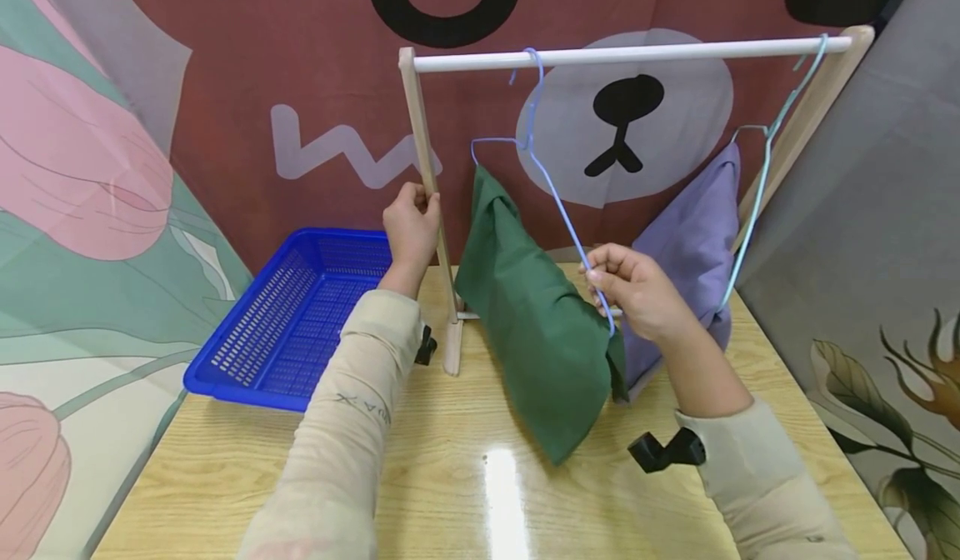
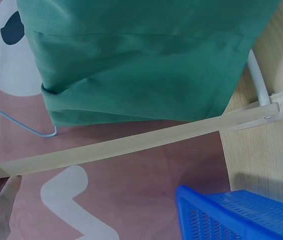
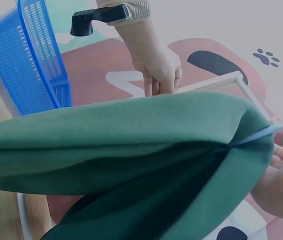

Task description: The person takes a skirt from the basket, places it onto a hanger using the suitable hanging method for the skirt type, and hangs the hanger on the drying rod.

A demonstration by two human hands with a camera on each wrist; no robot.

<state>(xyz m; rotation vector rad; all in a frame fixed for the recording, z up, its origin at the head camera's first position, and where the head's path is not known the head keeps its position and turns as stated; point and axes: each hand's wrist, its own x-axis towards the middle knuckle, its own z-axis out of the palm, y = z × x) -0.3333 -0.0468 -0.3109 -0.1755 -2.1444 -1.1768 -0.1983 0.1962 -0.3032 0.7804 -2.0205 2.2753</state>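
Note:
My left hand (image 1: 412, 228) grips the left wooden post (image 1: 421, 127) of a small clothes rack. With thumb and fingers, my right hand (image 1: 636, 292) pinches the lower arm of a blue hanger (image 1: 558, 197), whose hook is over the rack's white rail (image 1: 630, 53). A green cloth (image 1: 525, 318) hangs from this hanger, slanting down to the right. In the right wrist view, the green cloth (image 3: 131, 125) folds over the hanger's end close to my fingertips. Behind the right hand, a purple cloth (image 1: 686, 227) hangs on a teal hanger (image 1: 767, 172).
A blue plastic basket (image 1: 243, 327) with perforated walls stands left of the rack on the wooden table (image 1: 420, 468). The rack's foot (image 1: 453, 352) rests on the tabletop. A printed bear curtain (image 1: 300, 52) hangs right behind the rack.

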